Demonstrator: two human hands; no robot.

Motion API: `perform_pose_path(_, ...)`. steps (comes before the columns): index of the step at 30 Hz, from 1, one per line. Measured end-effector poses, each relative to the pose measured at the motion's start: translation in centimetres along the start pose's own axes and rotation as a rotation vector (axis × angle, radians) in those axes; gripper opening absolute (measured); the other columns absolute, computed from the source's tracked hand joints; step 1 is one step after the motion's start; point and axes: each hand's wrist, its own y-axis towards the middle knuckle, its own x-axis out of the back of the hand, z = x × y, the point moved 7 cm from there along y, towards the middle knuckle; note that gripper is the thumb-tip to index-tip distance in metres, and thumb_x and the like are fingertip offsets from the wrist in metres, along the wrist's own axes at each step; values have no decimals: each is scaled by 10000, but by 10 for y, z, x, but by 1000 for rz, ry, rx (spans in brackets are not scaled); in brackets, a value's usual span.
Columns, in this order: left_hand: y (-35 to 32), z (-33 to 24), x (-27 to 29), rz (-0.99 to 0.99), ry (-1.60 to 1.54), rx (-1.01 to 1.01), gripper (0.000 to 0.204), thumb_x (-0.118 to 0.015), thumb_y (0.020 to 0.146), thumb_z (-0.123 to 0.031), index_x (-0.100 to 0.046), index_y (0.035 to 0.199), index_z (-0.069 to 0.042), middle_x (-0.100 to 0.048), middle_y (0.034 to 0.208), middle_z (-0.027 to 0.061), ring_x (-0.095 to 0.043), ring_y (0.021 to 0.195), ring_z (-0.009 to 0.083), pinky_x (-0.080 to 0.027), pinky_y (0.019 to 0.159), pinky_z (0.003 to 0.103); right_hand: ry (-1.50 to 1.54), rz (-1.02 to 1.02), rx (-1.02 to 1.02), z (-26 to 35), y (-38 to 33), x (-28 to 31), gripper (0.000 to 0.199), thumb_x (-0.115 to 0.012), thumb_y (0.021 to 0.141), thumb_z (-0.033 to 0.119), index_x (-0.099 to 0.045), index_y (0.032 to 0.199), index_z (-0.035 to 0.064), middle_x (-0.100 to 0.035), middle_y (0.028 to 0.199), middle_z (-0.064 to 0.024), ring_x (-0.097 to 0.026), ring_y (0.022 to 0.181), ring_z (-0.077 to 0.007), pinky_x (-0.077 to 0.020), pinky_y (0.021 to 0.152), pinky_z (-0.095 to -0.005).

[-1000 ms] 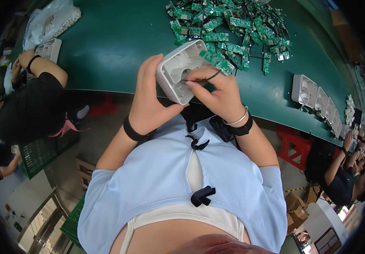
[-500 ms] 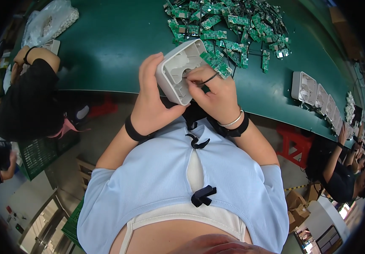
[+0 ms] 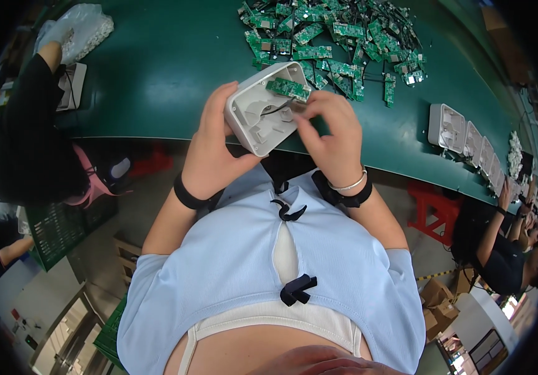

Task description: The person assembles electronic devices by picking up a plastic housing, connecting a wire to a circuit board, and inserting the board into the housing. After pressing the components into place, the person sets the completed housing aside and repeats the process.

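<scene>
Presently, left hand (image 3: 209, 140) clamped on white housing (image 3: 248, 100); right of that grip, inside it, black cable (image 3: 277, 108) below green circuit board (image 3: 289, 89). Right hand (image 3: 332, 128) at far rim, fingertips blurred; pinch: cannot tell. Step, judged: fitting board; next calls for gentle cable-tucking, housing steady.

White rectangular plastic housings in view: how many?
6 clearly visible: one housing in the left hand, one at far left, four in a row at right; others may be hidden at its far end.
</scene>
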Motion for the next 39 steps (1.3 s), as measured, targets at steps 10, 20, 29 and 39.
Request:
perform_pose_path(10, 5, 11, 6, 48, 42, 1, 1108, -948, 702, -53, -303, 1603, -33, -439, 1561, 180, -537, 1426, 308, -549, 1110, 424, 236, -42, 2, -9, 18, 11, 288, -801, 778, -49, -735, 1038, 58, -724, 1106, -80, -709, 965, -267, -540, 836, -381)
perform_pose_path(20, 1, 14, 1, 4, 41, -92, 1137, -901, 728, -30, -207, 1628, -18, -456, 1523, 188, -575, 1379, 291, -516, 1135, 439, 43, 298, 269, 38, 4, 1, 292, -848, 742, 24, -746, 1004, 104, -736, 1039, -19, -701, 996, -237, -468, 883, -398)
perform_pose_path(29, 0, 13, -3, 20, -180, 89, 1121, -907, 732, -28, -224, 1621, -19, -456, 1531, 188, -618, 1342, 290, -584, 1058, 426, 229, 351, 168, 23, -8, -6, 247, -860, 775, 57, -741, 990, 83, -733, 1065, -45, -686, 967, -271, -494, 889, -397)
perform_pose_path(39, 3, 19, -9, 43, -193, -56, 1106, -912, 753, -36, -231, 1625, -19, -430, 1559, 207, -560, 1401, 297, -561, 1087, 444, 208, 185, 91, 12, -5, -9, 146, -820, 838, 108, -742, 958, 80, -741, 1065, -35, -681, 942, -259, -550, 803, -355)
